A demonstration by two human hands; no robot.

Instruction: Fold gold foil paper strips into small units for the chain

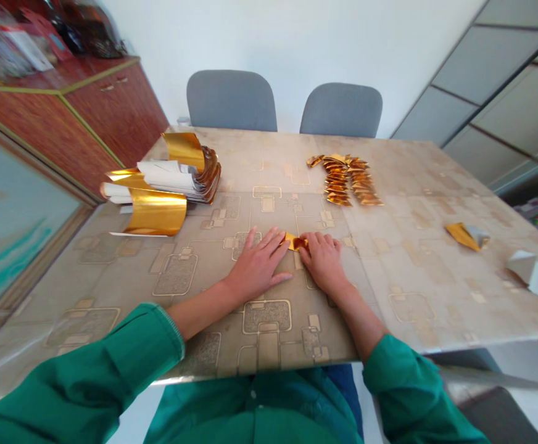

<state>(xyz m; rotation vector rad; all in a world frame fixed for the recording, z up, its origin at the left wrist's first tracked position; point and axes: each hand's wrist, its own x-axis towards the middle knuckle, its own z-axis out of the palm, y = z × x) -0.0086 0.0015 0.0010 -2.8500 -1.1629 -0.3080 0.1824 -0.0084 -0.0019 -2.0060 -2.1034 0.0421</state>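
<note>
A small folded piece of gold foil paper [291,241] lies on the table between my two hands. My left hand [260,266] rests flat with its fingers stretched out, the fingertips touching the paper's left end. Curled over the right end is my right hand [323,262], its fingers bent and closed on the paper; the thumb is partly hidden. Farther back, folded gold paper pieces [337,182] stand in two close rows, with one piece at the upper left. At the left lies a stack of gold and white paper sheets [169,179], some curling up.
The table [403,240] has a patterned cover. Toward its right edge lie a loose gold piece [464,236] and a crumpled white-and-gold paper [535,274]. Two grey chairs [232,98] stand behind the table. A wooden cabinet [116,114] is at the back left.
</note>
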